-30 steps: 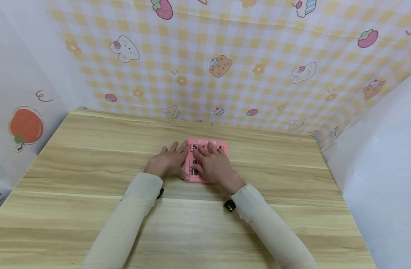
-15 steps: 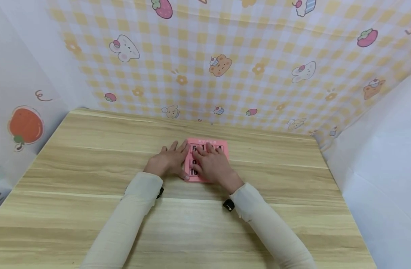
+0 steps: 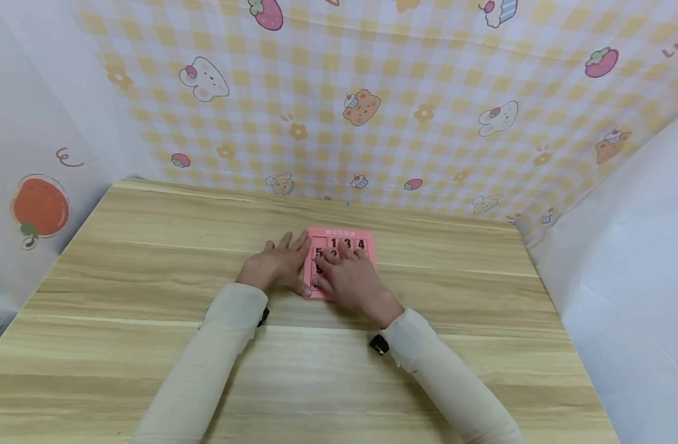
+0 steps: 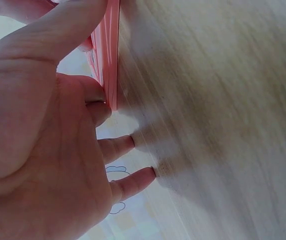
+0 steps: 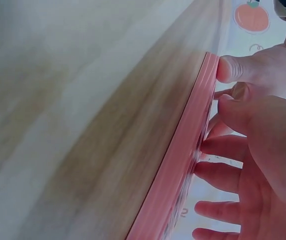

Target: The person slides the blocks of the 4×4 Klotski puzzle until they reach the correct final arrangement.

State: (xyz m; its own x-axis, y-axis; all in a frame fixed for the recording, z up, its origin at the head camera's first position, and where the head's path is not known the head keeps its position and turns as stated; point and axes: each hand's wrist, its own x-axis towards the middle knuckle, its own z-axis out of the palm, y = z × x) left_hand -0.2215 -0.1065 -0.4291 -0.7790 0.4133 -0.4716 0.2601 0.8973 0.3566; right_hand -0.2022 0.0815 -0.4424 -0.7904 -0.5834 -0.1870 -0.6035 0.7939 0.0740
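Observation:
A pink number sliding puzzle [image 3: 366,234] lies flat on the wooden table. Its top-left slot is vacant; tiles 1, 3 and 4 show along the top row, and tile 5 [image 3: 319,253] sits below the vacant slot. My left hand [image 3: 274,266] lies along the puzzle's left edge, its spread fingers and thumb touching the frame's side. My right hand [image 3: 352,277] is over the board with fingertips on the tiles, hiding most of the lower rows. In the right wrist view, its extended fingers reach over the pink frame's edge [image 5: 183,150].
The wooden tabletop [image 3: 150,259] spreads around the puzzle. Behind it hangs a yellow checked cloth [image 3: 316,74] with cartoon prints, and white panels [image 3: 633,259] stand at both sides. Each wrist wears a dark strap [image 3: 379,344].
Tile 5 has slid down from the top-left slot, leaving that slot vacant. The right hand has shifted slightly toward the body with it; the left hand stays at the edge.

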